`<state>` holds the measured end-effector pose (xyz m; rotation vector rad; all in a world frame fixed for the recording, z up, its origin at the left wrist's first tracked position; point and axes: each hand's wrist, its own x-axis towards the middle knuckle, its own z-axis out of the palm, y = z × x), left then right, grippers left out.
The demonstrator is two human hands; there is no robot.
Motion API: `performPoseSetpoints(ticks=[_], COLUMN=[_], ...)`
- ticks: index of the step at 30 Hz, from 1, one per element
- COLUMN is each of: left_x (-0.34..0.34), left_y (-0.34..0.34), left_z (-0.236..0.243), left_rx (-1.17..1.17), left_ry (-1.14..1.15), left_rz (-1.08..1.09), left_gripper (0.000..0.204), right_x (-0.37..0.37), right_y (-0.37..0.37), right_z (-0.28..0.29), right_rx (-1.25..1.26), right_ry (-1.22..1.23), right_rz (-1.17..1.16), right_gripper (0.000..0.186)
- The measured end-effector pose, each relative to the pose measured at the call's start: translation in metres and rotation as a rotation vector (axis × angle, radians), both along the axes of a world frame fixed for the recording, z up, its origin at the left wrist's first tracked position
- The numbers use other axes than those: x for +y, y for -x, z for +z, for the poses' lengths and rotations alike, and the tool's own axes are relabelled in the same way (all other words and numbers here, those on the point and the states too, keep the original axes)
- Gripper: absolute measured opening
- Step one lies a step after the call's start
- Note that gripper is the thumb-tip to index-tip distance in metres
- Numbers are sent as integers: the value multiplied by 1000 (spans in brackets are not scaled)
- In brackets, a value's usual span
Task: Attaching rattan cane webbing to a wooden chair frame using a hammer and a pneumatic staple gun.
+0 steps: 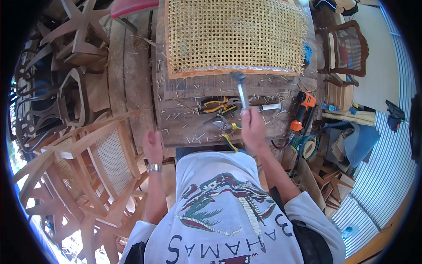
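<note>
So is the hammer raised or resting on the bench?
Raised: the right hand grips the hammer by its handle, head up near the cane panel edge.

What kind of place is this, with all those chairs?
Probably a chair-repair workshop. A woven cane panel lies on a worn wooden workbench, the right hand holds a hammer, and bare wooden chair frames are stacked alongside.

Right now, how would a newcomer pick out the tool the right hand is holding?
Start at the wooden workbench carrying the woven cane panel. Just below the panel's near edge, the right hand holds a hammer upright by its pale handle. Unlike the yellow-handled pliers and cutters lying flat, it is raised, with a dark metal head on top.
</note>
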<state>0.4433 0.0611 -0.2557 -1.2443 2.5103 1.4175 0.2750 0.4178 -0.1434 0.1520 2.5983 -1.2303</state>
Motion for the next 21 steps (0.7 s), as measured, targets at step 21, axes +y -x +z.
performPoseSetpoints(ticks=[21], left_x=[41], left_y=[239], left_z=[23], left_rx=[383], left_ry=[-170], left_rz=[-60], left_gripper=[71], right_x=[13], right_y=[42], right_z=[-40], right_rx=[205], right_ry=[-275], right_rz=[19], right_gripper=[24])
